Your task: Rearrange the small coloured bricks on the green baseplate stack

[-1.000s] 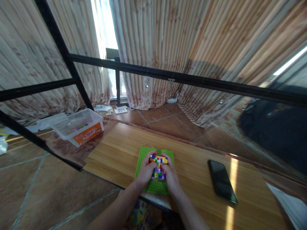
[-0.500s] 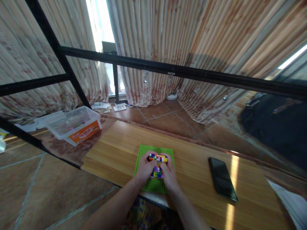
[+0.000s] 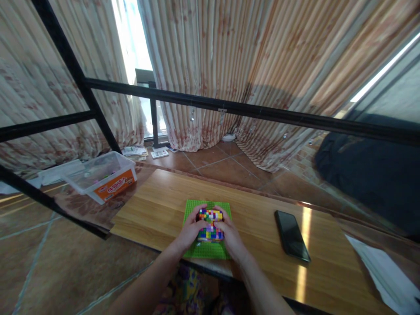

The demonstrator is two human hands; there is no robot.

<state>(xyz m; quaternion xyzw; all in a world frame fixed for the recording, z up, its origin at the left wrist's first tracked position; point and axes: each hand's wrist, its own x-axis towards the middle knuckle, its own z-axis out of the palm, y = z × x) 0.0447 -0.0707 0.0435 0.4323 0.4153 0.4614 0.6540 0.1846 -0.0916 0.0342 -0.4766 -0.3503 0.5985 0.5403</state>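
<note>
Two hands clasped a multicoloured brick block [image 3: 210, 225].
Left hand [image 3: 189, 230] and right hand [image 3: 230, 234] gripped its sides; it sat on the green baseplate [image 3: 206, 251], mid wooden table [image 3: 157, 210].

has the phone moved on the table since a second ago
No. The phone lies at the same spot, right of the green baseplate, on the wooden table; only the head camera shifted.

We see a wood-grain surface [image 3: 157, 210] with a satin sheen, a studded plastic baseplate [image 3: 192, 210], a glossy glass-faced phone [image 3: 291, 235], clear plastic tub [image 3: 101, 175], cloth curtains [image 3: 262, 57] and matt floor tiles [image 3: 42, 262].
</note>
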